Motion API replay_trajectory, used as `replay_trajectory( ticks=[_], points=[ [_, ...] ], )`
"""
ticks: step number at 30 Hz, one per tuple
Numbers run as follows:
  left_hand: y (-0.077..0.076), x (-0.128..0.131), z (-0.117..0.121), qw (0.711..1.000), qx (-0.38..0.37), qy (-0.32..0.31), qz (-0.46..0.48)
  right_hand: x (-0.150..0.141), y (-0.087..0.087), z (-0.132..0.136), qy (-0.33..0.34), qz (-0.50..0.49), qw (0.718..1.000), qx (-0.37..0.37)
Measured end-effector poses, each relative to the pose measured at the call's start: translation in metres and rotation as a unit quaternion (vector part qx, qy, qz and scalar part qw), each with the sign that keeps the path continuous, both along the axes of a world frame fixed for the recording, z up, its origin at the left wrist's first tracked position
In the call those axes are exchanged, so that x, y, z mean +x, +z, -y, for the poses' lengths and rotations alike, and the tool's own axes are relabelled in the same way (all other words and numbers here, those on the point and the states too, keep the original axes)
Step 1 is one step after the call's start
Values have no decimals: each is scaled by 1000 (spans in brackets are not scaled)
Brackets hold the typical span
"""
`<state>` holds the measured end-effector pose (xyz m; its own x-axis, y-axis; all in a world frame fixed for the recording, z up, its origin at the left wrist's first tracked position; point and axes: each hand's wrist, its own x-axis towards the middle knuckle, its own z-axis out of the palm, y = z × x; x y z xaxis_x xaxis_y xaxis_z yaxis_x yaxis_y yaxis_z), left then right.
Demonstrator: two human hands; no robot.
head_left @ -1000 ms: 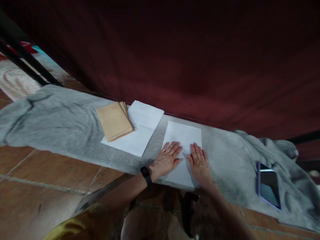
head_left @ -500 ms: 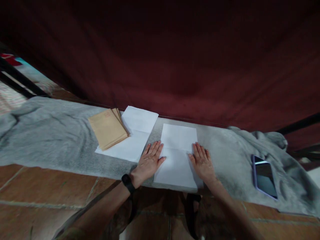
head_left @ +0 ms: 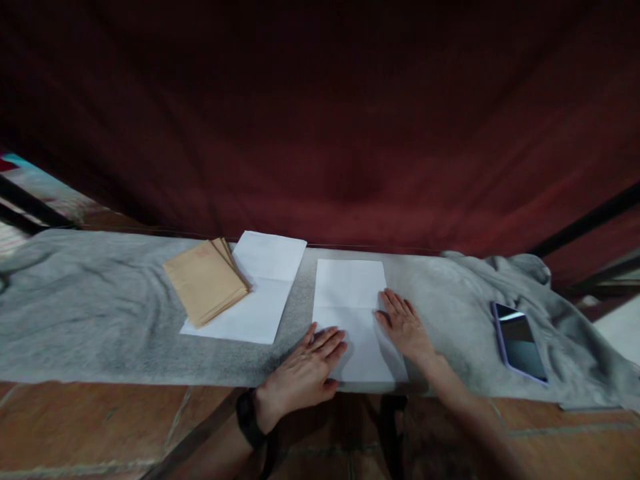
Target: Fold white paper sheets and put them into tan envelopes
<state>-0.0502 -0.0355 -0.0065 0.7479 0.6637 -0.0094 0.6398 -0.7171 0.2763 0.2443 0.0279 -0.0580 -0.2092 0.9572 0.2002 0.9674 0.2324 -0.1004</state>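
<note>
A creased white sheet of paper (head_left: 350,283) lies flat in front of me on a grey cloth. Over its lower left part rests my left hand (head_left: 313,367), fingers stretched out, a dark band on the wrist. My right hand (head_left: 404,328) lies along the sheet's right edge, its fingertips on the paper and its fingers extended. Neither hand grips anything. To the left, more white paper (head_left: 273,257) with a fold across it lies partly under a small stack of brown envelopes (head_left: 205,280).
The grey cloth (head_left: 115,313) covers a long, narrow surface. A phone (head_left: 521,343) in a purple case lies at the right, beside bunched cloth. A dark red curtain (head_left: 345,153) hangs behind. Dark bars stand at both sides, and tiled floor (head_left: 100,420) shows below.
My left hand has slid from the sheet's left edge down onto its lower left part. The right hand stays at the right edge. The view has shifted slightly.
</note>
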Motion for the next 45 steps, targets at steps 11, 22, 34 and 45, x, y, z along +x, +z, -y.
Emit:
replay_trajectory(
  ticks=[11, 22, 34, 45],
  points=[
    [16, -12, -26, 982, -44, 108, 150, 40, 9, -20, 105, -133, 983, -75],
    [-6, 3, -80, 796, -158, 370, 451, 32, 36, -19, 78, -287, 942, -153],
    [-20, -1, -93, 823, -174, 395, 370, 14, 35, -25, -79, -303, 938, -145],
    [-11, 8, -82, 888, -113, 402, 191, 18, 22, -17, -62, -204, 968, -130]
  ],
)
